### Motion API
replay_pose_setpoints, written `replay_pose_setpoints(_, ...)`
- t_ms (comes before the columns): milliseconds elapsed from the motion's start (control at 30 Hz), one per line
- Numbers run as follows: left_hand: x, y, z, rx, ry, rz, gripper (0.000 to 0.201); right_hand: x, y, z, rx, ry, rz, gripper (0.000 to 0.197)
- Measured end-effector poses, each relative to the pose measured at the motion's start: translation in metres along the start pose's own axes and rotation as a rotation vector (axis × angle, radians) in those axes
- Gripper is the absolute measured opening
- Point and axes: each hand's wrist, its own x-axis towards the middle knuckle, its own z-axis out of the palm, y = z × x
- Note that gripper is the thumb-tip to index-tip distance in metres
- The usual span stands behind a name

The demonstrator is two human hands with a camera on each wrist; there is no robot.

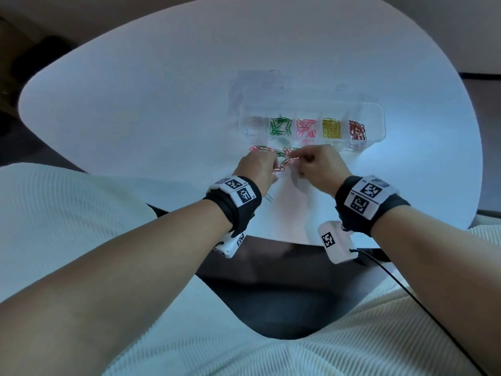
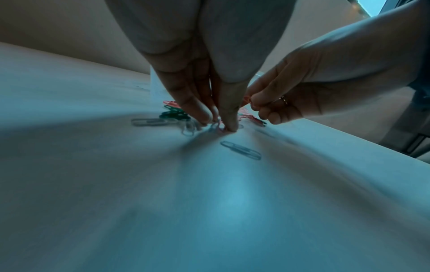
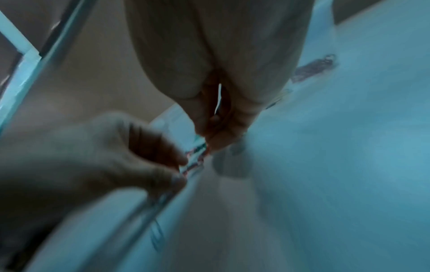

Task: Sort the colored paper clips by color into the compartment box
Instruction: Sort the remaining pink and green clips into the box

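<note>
Loose clips (image 1: pixel 273 151) and the compartment box (image 1: pixel 378 123) crowd both hands' front.

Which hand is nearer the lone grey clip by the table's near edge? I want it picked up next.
Left. The left hand is just above the grey clip, almost over it; the right hand is farther off to the right.

clear compartment box (image 1: pixel 375 115) holds green, pink, yellow, red clips; white tabletop (image 1: pixel 135 104); black-and-white checker tags on wristbands (image 1: pixel 235 189)

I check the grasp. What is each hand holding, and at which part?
Right hand pinches a pink clip by one end. Left hand presses fingertips on a pink clip on the table; hold unclear.
</note>
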Motion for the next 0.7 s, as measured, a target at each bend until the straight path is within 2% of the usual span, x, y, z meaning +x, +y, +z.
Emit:
replay_pose_setpoints(133, 0.001, -0.003, -0.005, 0.01, 0.0, -0.067, 0.013, -0.002, -0.012, -0.005, 0.57, -0.104, 0.181, 0.017)
replay_pose_setpoints(300, -0.001, -0.004, -0.01, -0.039, 0.018, -0.07, 0.006, -0.005, -0.021, -0.008, 0.85, -0.104, 0.285, 0.024)
replay_pose_setpoints(367, -0.001, -0.004, -0.012, -0.091, 0.024, -0.092, 0.006, -0.003, -0.02, -0.008, 0.867, -0.126, 0.305, 0.024)
replay_pose_setpoints(467, 0.0, -0.005, -0.018, -0.202, 0.032, -0.145, 0.007, 0.0, -0.019, -0.009, 0.705, -0.127, 0.303, 0.031)
replay_pose_setpoints(600, 0.006, -0.008, -0.027, -0.287, 0.059, -0.164, 0.005, 0.004, -0.017, -0.003, 0.128, 0.031, 0.132, 0.038)
replay_pose_setpoints(633, 0.007, -0.009, -0.029, -0.313, 0.081, -0.162, 0.004, 0.005, -0.014, -0.001, -0.007, 0.039, 0.077, 0.035)
replay_pose_setpoints(700, 0.007, -0.01, -0.032, -0.381, 0.134, -0.162, 0.003, 0.004, -0.008, 0.002, -0.195, 0.027, 0.003, 0.016)
